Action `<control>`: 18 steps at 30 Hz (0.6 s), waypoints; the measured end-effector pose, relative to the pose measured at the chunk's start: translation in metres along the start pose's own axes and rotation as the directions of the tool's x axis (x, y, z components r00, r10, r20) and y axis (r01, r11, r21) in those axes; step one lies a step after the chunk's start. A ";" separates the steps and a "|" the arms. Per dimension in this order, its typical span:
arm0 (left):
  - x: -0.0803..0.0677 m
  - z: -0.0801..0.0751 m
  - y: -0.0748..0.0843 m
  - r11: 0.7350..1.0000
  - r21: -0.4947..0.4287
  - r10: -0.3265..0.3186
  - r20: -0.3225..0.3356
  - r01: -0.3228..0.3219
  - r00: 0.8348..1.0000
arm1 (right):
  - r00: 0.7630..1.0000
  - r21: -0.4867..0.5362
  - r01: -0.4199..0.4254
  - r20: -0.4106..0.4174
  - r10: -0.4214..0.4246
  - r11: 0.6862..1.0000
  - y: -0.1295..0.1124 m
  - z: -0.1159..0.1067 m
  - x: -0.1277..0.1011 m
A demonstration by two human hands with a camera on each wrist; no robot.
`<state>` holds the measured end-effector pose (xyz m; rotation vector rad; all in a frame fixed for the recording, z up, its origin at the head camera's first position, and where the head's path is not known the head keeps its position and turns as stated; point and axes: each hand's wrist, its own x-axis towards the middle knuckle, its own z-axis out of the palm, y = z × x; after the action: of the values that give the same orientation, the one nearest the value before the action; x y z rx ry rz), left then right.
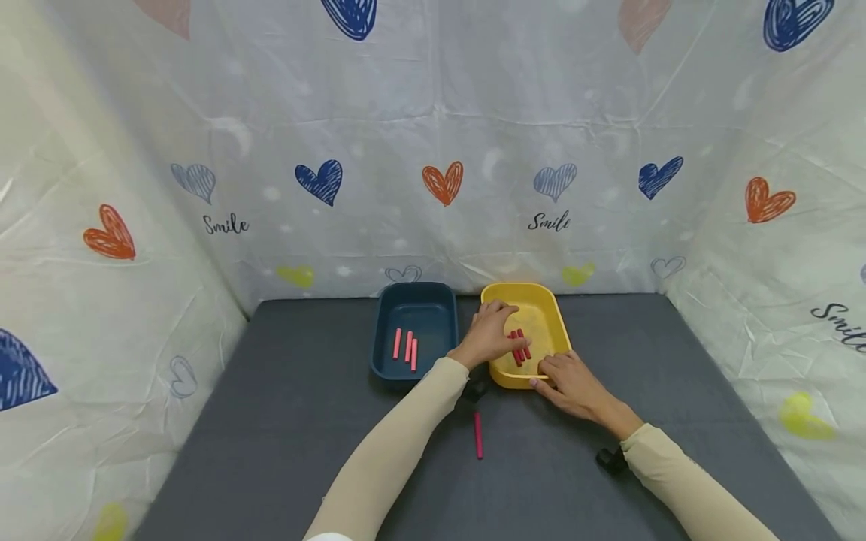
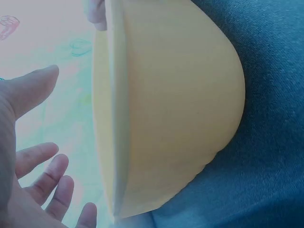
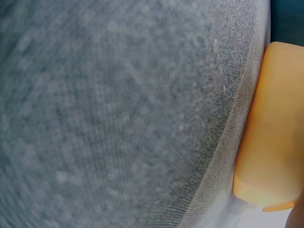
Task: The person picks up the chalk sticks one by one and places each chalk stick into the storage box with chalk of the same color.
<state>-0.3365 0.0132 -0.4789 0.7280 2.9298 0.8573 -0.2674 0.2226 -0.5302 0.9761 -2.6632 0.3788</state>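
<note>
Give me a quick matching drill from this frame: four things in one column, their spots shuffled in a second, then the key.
Things
1. three pink sticks
2. red sticks
3. single stick
4. right hand

Places
A. on the grey mat, near both sleeves
B. at the yellow tray's near rim
C. in the blue tray
D. in the yellow tray, under the left hand

Pairs: 1-C, 2-D, 3-A, 4-B

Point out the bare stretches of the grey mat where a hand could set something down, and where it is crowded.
Bare mat lies left of the blue tray, and right of the yellow tray toward the cloth wall. It is crowded at the yellow tray, where the left hand and right hand work, with a loose red stick in front.
</note>
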 end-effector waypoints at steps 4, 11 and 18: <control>-0.007 -0.004 -0.001 1.000 0.010 0.004 -0.011 -0.004 1.000 | 1.000 0.007 -0.008 -0.005 0.008 1.000 -0.002 0.001 0.000; -0.019 -0.013 0.001 1.000 0.004 0.024 -0.016 -0.024 1.000 | 1.000 0.018 -0.014 0.016 0.014 1.000 -0.001 0.001 -0.001; -0.035 -0.028 0.006 0.996 0.008 0.091 -0.033 -0.090 0.995 | 1.000 0.014 0.005 -0.001 -0.005 1.000 0.000 0.001 -0.001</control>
<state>-0.3061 -0.0117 -0.4563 0.8616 2.9501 0.8744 -0.2671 0.2227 -0.5313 0.9866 -2.6596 0.3973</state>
